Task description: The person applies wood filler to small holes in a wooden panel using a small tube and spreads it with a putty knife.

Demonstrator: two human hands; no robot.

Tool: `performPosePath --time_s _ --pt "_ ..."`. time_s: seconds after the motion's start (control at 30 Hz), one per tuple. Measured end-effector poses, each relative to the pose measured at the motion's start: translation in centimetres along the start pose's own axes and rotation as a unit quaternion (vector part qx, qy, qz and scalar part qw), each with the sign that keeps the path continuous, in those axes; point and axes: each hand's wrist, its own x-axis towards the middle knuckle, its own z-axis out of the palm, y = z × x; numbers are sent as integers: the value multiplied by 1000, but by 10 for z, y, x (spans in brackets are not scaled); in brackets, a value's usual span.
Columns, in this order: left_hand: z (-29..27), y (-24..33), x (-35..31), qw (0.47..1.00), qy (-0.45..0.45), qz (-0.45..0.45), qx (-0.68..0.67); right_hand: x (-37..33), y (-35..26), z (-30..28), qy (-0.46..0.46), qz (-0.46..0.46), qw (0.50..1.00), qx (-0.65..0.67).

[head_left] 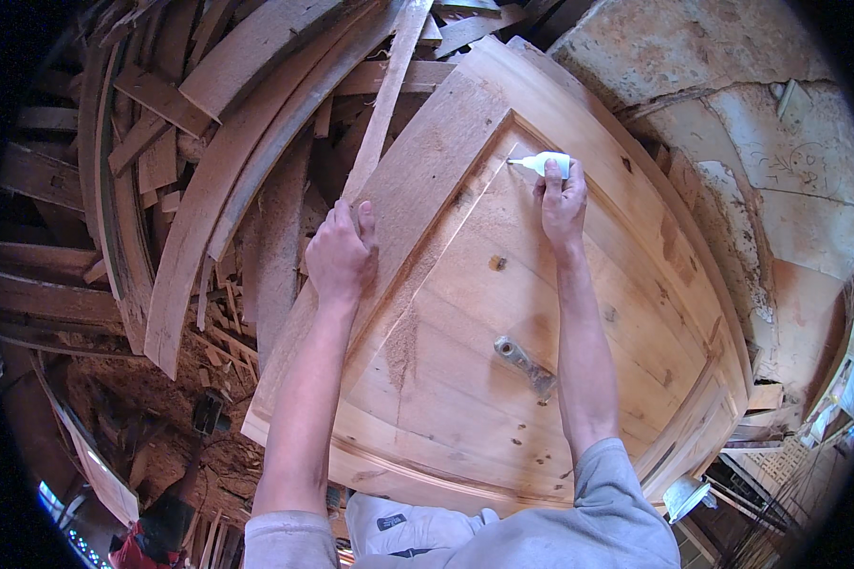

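A large pale wooden panel (465,313) with a raised frame lies in front of me. Over its upper part, my right hand (564,204) holds a small white glue bottle (544,164) on its side, its thin dark tip pointing left at a fine pale line near the frame's inner edge. My left hand (340,254) is closed over the left outer edge of the panel; its fingertips are partly hidden. The lower end of a narrow wooden strip (389,95) comes close to those fingers; whether they touch it I cannot tell. Sawdust (403,356) lies along the frame's inner edge.
A small elongated object (522,360) with a pale round end lies on the panel between my forearms. Curved boards and offcuts (228,180) are heaped at the left. Large dusty slabs (731,123) lie at the upper right. Wood scraps (228,351) cover the ground lower left.
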Motion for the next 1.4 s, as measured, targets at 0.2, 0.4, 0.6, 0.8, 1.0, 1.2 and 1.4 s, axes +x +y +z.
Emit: performPosePath --time_s 0.2,0.4,0.6,0.8,1.0,1.2,1.4 --pt "0 1 0 1000 24 13 16 -1 -1 0 4 -1 1000 18" --pt "-1 1 -1 999 27 10 23 -7 -7 1 20 26 999 27" --pt "-5 1 1 1000 -24 -11 7 -7 -5 3 43 13 999 20" --pt "-3 1 0 1000 -3 2 24 -8 -5 2 36 4 999 2" --pt "-2 1 0 1000 19 12 22 -9 -4 1 38 18 999 21" --pt "0 -1 0 1000 19 12 14 -16 -3 -3 56 19 998 35" --pt "1 -3 0 999 29 14 22 -16 -6 2 53 3 999 10"
